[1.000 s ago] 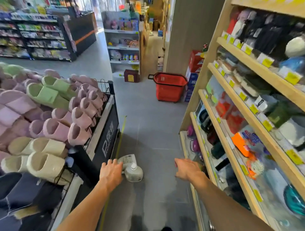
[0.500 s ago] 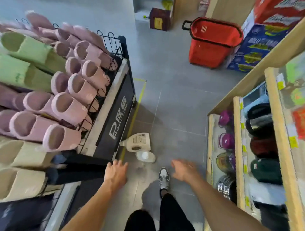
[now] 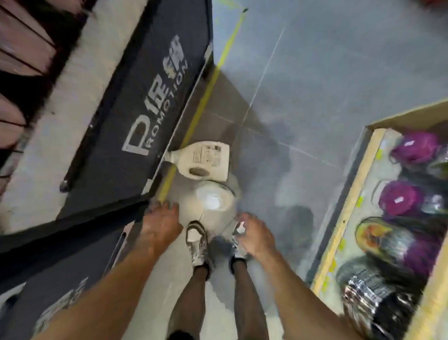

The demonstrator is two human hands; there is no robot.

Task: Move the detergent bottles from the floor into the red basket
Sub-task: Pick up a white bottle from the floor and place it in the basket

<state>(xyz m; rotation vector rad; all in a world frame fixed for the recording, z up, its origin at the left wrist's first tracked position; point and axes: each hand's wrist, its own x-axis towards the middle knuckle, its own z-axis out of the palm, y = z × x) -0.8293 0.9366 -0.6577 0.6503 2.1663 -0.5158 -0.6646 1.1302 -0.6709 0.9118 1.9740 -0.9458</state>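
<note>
Two pale detergent bottles are on the grey floor. One lying bottle (image 3: 203, 159) shows its printed back label and points its neck toward the black stand. Just below it an upright bottle (image 3: 213, 199) is seen from above, its white cap facing me. My left hand (image 3: 160, 227) hovers low, just left of the upright bottle, fingers spread and holding nothing. My right hand (image 3: 254, 236) hangs to the bottle's lower right, fingers loosely bent and also holding nothing. Only a red sliver of the red basket (image 3: 436, 2) shows at the top right corner.
A black promotion stand (image 3: 135, 102) fills the left side, with a yellow floor line (image 3: 206, 97) along its edge. A wooden shelf (image 3: 349, 208) with purple and dark items stands on the right. My two shoes (image 3: 197, 242) are right below the bottles.
The view has tilted steeply down and closer to the floor. Both hands have dropped nearer to the upright bottle. The red basket has slid almost out of view at the top.
</note>
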